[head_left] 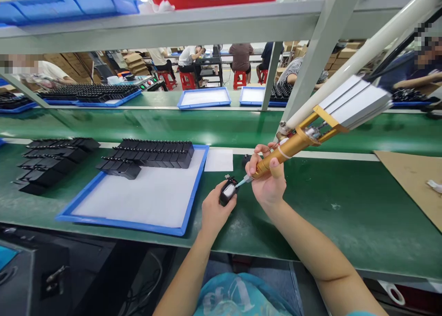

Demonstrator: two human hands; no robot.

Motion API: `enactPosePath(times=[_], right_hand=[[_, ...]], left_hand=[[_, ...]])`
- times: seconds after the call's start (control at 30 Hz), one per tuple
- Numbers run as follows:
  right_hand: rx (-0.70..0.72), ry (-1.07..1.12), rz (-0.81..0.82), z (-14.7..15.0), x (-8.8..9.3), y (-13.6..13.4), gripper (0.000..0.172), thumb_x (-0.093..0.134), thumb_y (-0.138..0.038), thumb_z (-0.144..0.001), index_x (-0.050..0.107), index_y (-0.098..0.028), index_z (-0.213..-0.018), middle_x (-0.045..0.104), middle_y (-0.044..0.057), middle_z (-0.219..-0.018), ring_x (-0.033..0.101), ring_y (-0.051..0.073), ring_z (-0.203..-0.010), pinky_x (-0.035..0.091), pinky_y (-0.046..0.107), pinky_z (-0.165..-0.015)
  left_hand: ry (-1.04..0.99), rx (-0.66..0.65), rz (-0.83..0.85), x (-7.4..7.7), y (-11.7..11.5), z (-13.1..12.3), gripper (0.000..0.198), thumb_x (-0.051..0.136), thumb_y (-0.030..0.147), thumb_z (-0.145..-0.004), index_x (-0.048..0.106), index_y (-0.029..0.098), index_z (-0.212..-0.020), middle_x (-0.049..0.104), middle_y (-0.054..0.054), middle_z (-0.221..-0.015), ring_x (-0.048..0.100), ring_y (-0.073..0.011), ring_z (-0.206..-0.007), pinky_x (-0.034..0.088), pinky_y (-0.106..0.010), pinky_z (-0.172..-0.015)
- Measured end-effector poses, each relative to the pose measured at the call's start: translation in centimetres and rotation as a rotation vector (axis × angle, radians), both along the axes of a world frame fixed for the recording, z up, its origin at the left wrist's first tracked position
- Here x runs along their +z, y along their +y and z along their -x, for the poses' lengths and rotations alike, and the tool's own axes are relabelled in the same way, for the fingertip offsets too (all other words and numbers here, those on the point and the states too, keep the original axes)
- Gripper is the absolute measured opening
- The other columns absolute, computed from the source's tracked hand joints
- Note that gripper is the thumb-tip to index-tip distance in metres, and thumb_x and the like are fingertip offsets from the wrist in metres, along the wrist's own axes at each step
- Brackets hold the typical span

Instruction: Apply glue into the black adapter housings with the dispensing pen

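My left hand is closed around a small black housing with a white part inside, just above the green bench. In my right hand is a gold-coloured glue dispenser, gripped near its lower end. Its pale, narrow nozzle points down-left and meets the housing's upper right edge; whether they touch I cannot tell. Another black piece lies partly hidden behind my right fingers. To the left, a blue-rimmed tray with a white lining carries rows of black housings.
More black housings stand in rows at far left. A paper sheet lies beside the tray, brown cardboard at right. The dispenser hangs from a slanted white arm near a metal post. Overhead runs a shelf; people sit beyond.
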State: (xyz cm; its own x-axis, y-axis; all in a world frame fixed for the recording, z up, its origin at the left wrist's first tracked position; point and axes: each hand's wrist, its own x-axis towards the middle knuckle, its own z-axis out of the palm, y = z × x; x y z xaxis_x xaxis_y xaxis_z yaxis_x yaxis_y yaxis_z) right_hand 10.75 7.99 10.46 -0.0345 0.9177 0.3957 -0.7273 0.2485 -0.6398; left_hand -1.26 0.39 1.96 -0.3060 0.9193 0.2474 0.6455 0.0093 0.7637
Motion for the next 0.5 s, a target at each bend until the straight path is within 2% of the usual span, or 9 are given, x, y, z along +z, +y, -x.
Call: enactPosePath(times=[0.17, 0.37, 0.5], right_hand=[[0.000, 0.032, 0.004, 0.3, -0.1, -0.2, 0.032, 0.062, -0.042, -0.078, 0.050, -0.031, -0.106, 0.052, -0.002, -0.092, 0.045, 0.007, -0.052, 0.038, 0.023, -0.047], [0.004, 0.084, 0.007, 0.4, -0.5, 0.1, 0.029, 0.062, -0.042, -0.082, 0.053, -0.031, -0.107, 0.054, -0.001, -0.093, 0.046, 0.006, -0.054, 0.039, 0.022, -0.050], [-0.008, 0.117, 0.039, 0.5, -0.9, 0.4, 0.028, 0.064, -0.041, -0.081, 0.055, -0.031, -0.106, 0.056, -0.001, -0.091, 0.046, 0.007, -0.053, 0.041, 0.023, -0.050]], left_hand=[[0.039, -0.034, 0.069, -0.9, 0.8, -0.3, 0.040, 0.057, 0.035, -0.082, 0.056, 0.027, -0.121, 0.072, -0.004, -0.096, 0.068, -0.0232, -0.086, 0.051, -0.033, -0.073], [0.150, -0.186, 0.209, -0.9, 3.2, 0.1, 0.041, 0.051, 0.037, -0.081, 0.054, 0.031, -0.121, 0.071, -0.005, -0.106, 0.067, -0.0293, -0.098, 0.049, -0.036, -0.078], [0.117, -0.238, 0.303, -1.2, 4.2, 0.5, 0.045, 0.053, 0.040, -0.081, 0.051, 0.039, -0.125, 0.068, -0.005, -0.116, 0.064, -0.0292, -0.109, 0.048, -0.039, -0.087]])
